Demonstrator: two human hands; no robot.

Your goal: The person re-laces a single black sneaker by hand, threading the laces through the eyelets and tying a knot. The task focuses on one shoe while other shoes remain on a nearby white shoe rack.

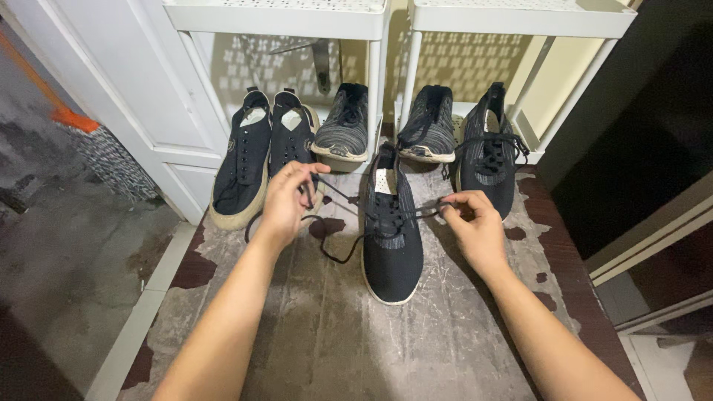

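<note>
Down at floor level, from the head view: worn, paint-flaked floor (312, 327) before two white racks (371, 18).
Six dark shoes counted; black knit shoe (391, 238) centred, left hand (286, 199) and right hand (474, 226) each pinching shut on its lace (338, 200).

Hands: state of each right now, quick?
Left hand: closed, pinching one end of the black shoelace.
Right hand: closed, pinching the other end, over the black shoe.

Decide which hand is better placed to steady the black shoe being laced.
Probably the right hand: it pinches a lace end beside the black shoe, closer to its upper. The left hand holds its lace farther off, over the neighbouring shoes.
</note>
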